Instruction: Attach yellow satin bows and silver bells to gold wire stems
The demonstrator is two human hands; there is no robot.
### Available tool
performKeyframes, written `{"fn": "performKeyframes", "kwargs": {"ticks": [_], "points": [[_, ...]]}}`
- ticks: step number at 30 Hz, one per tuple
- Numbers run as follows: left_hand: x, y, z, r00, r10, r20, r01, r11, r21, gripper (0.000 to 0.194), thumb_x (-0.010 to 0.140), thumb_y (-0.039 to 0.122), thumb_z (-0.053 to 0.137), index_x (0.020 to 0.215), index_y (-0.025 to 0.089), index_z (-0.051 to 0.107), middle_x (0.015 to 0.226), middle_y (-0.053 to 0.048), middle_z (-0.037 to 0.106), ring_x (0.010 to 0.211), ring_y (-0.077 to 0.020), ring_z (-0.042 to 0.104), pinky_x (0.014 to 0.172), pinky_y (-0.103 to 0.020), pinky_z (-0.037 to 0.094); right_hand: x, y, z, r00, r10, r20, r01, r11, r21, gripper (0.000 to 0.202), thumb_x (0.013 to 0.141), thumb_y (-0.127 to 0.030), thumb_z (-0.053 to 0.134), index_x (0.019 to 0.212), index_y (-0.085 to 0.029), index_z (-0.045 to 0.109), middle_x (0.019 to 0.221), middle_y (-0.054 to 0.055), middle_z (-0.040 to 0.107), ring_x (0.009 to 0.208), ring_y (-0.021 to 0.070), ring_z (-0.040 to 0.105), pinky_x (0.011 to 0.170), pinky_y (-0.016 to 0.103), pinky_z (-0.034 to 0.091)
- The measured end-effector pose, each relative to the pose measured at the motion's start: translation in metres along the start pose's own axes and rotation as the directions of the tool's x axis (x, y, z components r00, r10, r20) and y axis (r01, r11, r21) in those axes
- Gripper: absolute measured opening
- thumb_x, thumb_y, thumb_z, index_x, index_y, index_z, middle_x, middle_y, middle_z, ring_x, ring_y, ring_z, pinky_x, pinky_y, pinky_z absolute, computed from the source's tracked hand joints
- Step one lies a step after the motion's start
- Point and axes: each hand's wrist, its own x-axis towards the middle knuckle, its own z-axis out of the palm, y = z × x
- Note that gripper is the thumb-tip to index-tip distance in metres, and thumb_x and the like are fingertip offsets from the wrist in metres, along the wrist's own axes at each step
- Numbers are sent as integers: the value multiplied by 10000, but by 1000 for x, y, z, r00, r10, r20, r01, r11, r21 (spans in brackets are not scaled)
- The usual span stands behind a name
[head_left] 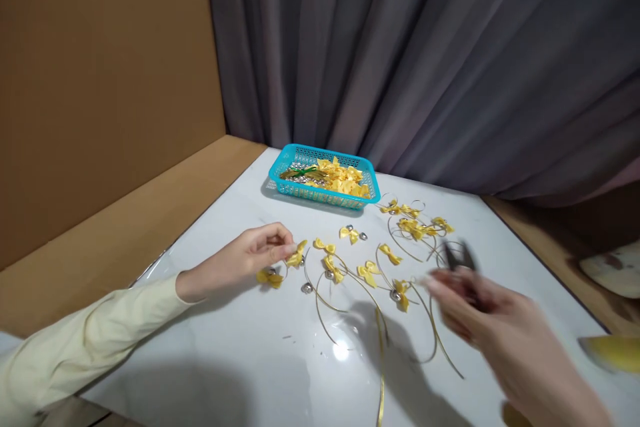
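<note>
My left hand pinches a yellow bow at the left of the work area. A thin wire and a small silver bell lie close by it. My right hand, blurred, is closed around dark pliers on the right; its fingertips are near a wire end. Between the hands, several yellow bows lie with curved gold wires and silver bells on the white table. One bow with two bells lies apart, farther back.
A turquoise basket holding yellow bows, silver bells and a tied gold bundle stands at the back. More wired bows lie right of it. A yellow ribbon reaches the front. Cardboard stands left; a grey curtain hangs behind.
</note>
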Motion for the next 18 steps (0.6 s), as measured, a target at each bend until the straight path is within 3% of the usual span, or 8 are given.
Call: {"fn": "performKeyframes", "kwargs": {"ticks": [2, 4, 6, 9, 12, 15, 18], "points": [[1, 3, 6, 998, 2, 55, -1, 1000, -18, 211, 877, 376, 479, 815, 174, 483, 749, 24, 462, 661, -106, 434, 594, -232, 374, 4, -30, 30, 966, 97, 240, -132, 982, 135, 366, 688, -522, 660, 680, -182, 527, 524, -67, 280, 448, 70, 217, 435, 249, 152], [2, 3, 11, 994, 26, 109, -24, 1000, -14, 205, 878, 370, 479, 816, 175, 484, 746, 25, 465, 652, -104, 428, 586, -225, 373, 9, -47, 52, 857, 125, 499, -271, 934, 231, 388, 692, -542, 654, 700, -176, 525, 511, -106, 165, 451, 55, 117, 435, 237, 83], [2, 0, 15, 985, 78, 155, -82, 996, 24, 191, 889, 352, 461, 817, 177, 490, 764, 16, 487, 673, -110, 448, 604, -227, 390, 14, -53, 66, 789, 113, 604, -340, 899, 275, 391, 725, -556, 618, 734, -174, 535, 493, -120, 137, 451, 55, 83, 432, 236, 64], [1, -8, 20, 961, 193, 198, -228, 959, 172, 168, 917, 277, 402, 812, 180, 489, 790, -2, 538, 701, -118, 488, 650, -238, 409, 19, -51, 76, 772, 30, 635, -293, 903, 313, 415, 735, -492, 638, 596, -188, 391, 481, -119, 164, 444, 47, 112, 424, 225, 88], [-3, -14, 23, 916, 340, 214, -396, 850, 347, 164, 928, 179, 354, 832, 176, 487, 799, -18, 554, 719, -124, 505, 673, -245, 420, 21, -47, 80, 796, -77, 600, -145, 939, 313, 498, 743, -411, 640, 550, -203, 231, 501, -106, 179, 453, 45, 147, 428, 218, 121], [-6, -18, 24, 817, 511, 266, -574, 688, 444, 175, 917, 95, 342, 875, 160, 499, 813, -51, 558, 786, -152, 506, 720, -270, 442, 22, -45, 81, 826, -127, 550, 10, 977, 211, 459, 770, -380, 596, 546, -202, 237, 515, -94, 184, 467, 54, 180, 440, 220, 148], [-6, -22, 25, 704, 619, 347, -696, 508, 508, 205, 876, 11, 345, 919, 131, 507, 826, -85, 581, 825, -180, 507, 783, -318, 446, 22, -46, 82, 826, -142, 546, 97, 989, 110, 401, 796, -345, 554, 545, -198, 278, 516, -84, 220, 486, 66, 218, 457, 223, 185]]}}
